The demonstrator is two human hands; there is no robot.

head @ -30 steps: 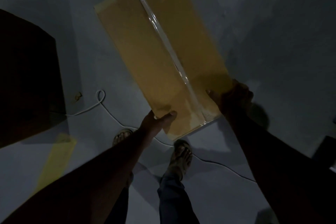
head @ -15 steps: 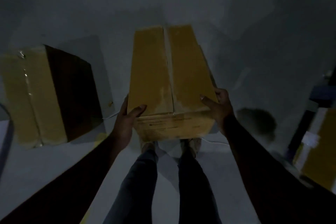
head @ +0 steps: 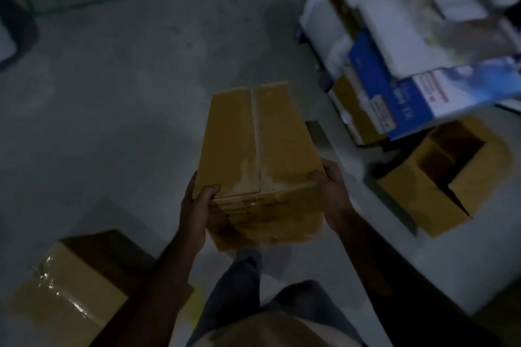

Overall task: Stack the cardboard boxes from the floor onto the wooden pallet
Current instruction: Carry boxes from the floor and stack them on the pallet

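Observation:
A long, taped brown cardboard box (head: 253, 144) is held in the air in front of me, above the grey floor. My left hand (head: 196, 208) grips its near left corner, thumb on the top face. My right hand (head: 332, 191) clasps the near right corner. A second sealed cardboard box (head: 70, 284) lies on the floor at the lower left. No wooden pallet can be made out in this dim view.
An open, empty cardboard box (head: 445, 177) sits on the floor at the right. Behind it stands a pile of white and blue packages (head: 400, 70) on more boxes. My legs (head: 239, 290) are below the held box. Bare grey floor (head: 112, 93) stretches left and ahead.
The box has come up off the floor, level in both hands. My view has swung to the right, so the pile of packages and the open box now show.

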